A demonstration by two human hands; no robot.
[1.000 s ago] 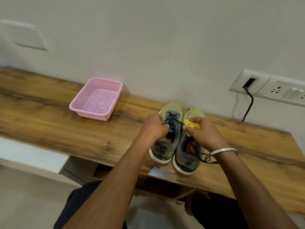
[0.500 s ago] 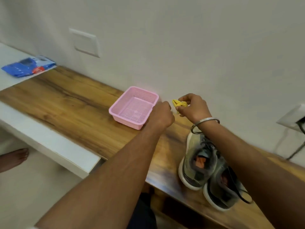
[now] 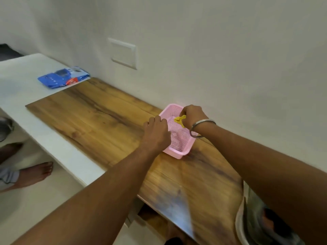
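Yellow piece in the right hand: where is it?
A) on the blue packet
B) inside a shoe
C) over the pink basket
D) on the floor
C: the right hand pinches the yellow piece over the mesh of the pink basket, within its rim.

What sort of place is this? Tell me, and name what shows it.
Probably a room in a home: a wooden desk top against a plain wall, a blank wall plate above it, and a shoe and a pink basket on it.
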